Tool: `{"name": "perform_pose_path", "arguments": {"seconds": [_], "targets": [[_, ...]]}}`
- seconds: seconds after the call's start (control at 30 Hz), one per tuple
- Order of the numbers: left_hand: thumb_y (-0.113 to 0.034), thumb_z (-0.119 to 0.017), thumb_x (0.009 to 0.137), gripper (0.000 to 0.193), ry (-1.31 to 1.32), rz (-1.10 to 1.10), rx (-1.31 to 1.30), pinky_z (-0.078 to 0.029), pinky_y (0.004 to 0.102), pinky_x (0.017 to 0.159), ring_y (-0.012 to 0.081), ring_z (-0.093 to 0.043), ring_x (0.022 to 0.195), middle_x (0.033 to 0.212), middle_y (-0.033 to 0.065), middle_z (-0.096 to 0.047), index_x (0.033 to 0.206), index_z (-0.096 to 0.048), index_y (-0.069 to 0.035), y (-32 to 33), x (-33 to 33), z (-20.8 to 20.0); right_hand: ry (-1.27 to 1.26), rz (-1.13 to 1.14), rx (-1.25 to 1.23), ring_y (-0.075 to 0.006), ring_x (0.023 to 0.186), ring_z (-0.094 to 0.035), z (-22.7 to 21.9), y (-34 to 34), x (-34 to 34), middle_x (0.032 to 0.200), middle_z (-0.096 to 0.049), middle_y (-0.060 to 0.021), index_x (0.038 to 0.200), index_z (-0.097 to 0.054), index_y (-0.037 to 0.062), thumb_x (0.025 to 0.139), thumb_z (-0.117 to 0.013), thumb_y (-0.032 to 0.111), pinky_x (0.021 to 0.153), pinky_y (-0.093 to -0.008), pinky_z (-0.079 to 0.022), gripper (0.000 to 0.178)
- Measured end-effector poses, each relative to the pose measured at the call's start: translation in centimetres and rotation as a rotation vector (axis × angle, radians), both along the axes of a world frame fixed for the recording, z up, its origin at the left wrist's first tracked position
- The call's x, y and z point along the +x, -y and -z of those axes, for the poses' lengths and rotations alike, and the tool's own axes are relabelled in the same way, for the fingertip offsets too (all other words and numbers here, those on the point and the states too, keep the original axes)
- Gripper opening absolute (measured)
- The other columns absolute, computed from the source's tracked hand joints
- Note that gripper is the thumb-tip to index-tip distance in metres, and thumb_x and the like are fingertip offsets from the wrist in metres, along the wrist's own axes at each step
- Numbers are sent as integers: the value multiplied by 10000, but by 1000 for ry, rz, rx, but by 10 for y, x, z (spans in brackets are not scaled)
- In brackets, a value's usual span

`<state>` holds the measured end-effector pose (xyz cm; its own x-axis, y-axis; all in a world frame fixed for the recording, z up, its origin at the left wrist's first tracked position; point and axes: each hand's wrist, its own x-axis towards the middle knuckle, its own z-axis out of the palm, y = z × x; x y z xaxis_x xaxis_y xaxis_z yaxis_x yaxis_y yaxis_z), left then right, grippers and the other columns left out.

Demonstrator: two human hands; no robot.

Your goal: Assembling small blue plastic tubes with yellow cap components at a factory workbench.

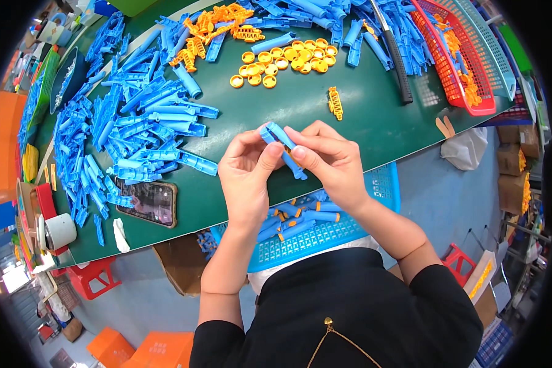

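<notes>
Over the table's near edge, my left hand and my right hand pinch one blue plastic half-tube part between thumbs and fingertips. The part is tilted, its lower end pointing toward me, and a bit of orange shows between my thumbs. Just beyond my hands an orange toothed plastic piece lies alone on the green table. Farther off is a cluster of round orange caps. Left of my hands spreads a big heap of blue half-tube parts. Fingers hide some of the held part.
Below the table edge, a blue basket holds blue tubes with orange ends. A phone lies at the left front. A red basket stands far right beside a black-handled tool. More orange toothed pieces lie at the back.
</notes>
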<state>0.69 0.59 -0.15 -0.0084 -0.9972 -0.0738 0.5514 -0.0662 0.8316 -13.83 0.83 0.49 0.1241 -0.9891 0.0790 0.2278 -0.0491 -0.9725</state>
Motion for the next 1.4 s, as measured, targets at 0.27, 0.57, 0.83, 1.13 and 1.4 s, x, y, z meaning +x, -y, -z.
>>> {"name": "perform_pose_path", "arguments": {"seconds": [0.27,0.57,0.83,1.13,1.4], "targets": [[-69,-745,818,304,-55,101,-64,-491,297,883,155,-579,1019,1100,102,-607,1073,-588,-13,1,9,2,-128,-192,-63,-97,838,-561,-5,6,-12,950,-607,-56,1166,-658,-9,849,-684,32,701,-213,-452,321],[-130,-785,787,351,-167,31,-195,-471,320,882,197,-571,1005,1010,108,-609,1030,-547,-45,-7,3,4,-441,107,-418,-211,812,-663,-13,-10,0,882,-680,-137,967,-672,-17,710,-799,30,687,-281,-510,291],[-136,-770,799,390,19,-129,-346,-499,367,884,240,-607,982,1057,153,-612,1068,-498,-62,-7,2,1,230,-66,244,-153,964,-623,-20,-2,-7,1104,-607,-105,1080,-576,-5,804,-702,-50,798,-270,-541,306],[-80,-810,750,419,151,-171,-322,-533,322,809,242,-652,957,961,161,-650,1028,-499,-41,-8,4,0,113,-123,216,-139,937,-628,-16,-6,-11,1070,-606,-95,1048,-559,-9,805,-716,-24,826,-270,-528,290],[-108,-798,771,448,-117,-16,-199,-546,258,713,182,-628,930,1051,155,-601,1098,-506,-21,-5,-2,-9,-274,-91,-168,-163,914,-641,-12,-6,-10,1033,-630,-100,1116,-582,-3,760,-773,38,711,-263,-567,406]]}}
